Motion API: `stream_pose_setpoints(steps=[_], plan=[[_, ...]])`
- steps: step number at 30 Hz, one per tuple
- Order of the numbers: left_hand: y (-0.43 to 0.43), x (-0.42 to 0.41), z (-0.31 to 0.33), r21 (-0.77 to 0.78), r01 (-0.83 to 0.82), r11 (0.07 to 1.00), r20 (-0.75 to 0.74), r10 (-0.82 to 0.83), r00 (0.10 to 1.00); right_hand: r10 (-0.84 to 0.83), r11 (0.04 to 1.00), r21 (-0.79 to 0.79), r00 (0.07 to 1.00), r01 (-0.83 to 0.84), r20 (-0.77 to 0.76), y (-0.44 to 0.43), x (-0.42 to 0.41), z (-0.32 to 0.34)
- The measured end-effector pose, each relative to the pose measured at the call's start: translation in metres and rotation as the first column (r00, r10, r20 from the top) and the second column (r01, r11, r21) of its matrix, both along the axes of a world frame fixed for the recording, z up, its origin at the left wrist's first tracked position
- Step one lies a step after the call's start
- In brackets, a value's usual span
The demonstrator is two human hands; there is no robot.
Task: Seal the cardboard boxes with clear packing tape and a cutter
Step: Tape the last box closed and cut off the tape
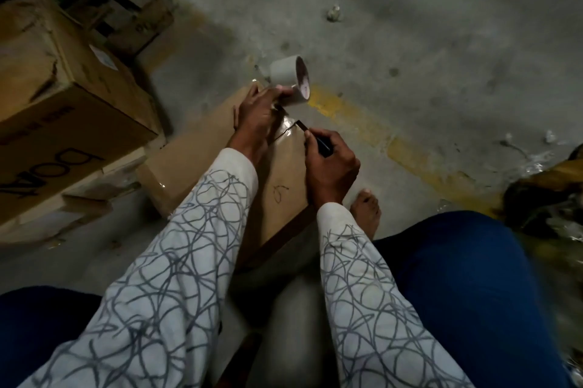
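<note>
A brown cardboard box (202, 151) lies on the concrete floor in front of me, with a shiny strip of clear tape along its far top edge. My left hand (255, 122) grips a roll of packing tape (288, 78) lifted just past the box's far corner. My right hand (329, 163) grips a dark cutter (310, 135), whose blade end points at the stretched tape between roll and box. Both sleeves are white with grey scribble lines.
Larger printed cardboard boxes (63, 109) are stacked at the left, with more behind them. A yellow painted line (410, 151) crosses the floor. My bare foot (366, 207) rests beside the box. Crumpled tape scraps (536, 163) lie at the right.
</note>
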State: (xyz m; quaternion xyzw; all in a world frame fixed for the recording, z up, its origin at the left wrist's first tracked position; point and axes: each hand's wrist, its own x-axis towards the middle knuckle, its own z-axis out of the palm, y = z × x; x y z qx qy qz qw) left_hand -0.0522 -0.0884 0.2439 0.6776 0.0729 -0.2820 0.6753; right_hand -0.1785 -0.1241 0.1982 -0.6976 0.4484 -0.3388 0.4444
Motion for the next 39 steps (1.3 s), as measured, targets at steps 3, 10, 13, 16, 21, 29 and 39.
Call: stream_pose_setpoints(steps=[3, 10, 13, 16, 21, 29, 39], plan=[[0.027, 0.006, 0.025, -0.162, -0.136, 0.977, -0.136, 0.114, 0.984, 0.098, 0.992, -0.078, 0.995, -0.095, 0.03, 0.01, -0.009, 0.005], [0.126, -0.027, 0.062, 0.427, -0.158, 0.89, 0.301, 0.025, 0.953, 0.434, 0.85, -0.218, 0.872, -0.48, -0.227, 0.055, -0.033, 0.004], [0.174, -0.051, 0.066, 0.682, -0.03, 0.731, 0.389, -0.327, 0.861, 0.431, 0.854, -0.198, 0.868, -0.48, -0.245, 0.064, -0.038, 0.015], [0.211, -0.09, 0.073, 0.829, 0.138, 0.543, 0.332, -0.674, 0.66, 0.39, 0.887, -0.222, 0.915, -0.404, -0.108, 0.076, -0.048, 0.05], [0.247, -0.151, 0.075, 0.732, 0.37, 0.572, 0.433, -0.81, 0.396, 0.741, 0.606, -0.181, 0.633, -0.774, -0.224, 0.098, -0.096, 0.092], [0.272, -0.184, 0.054, 0.621, 0.354, 0.7, 0.481, -0.696, 0.533, 0.838, 0.516, 0.119, 0.472, -0.848, -0.273, 0.119, -0.157, 0.108], [0.312, -0.194, 0.076, 0.407, 0.523, 0.749, 0.337, -0.655, 0.676, 0.817, 0.485, 0.133, 0.394, -0.864, -0.421, 0.137, -0.184, 0.12]])
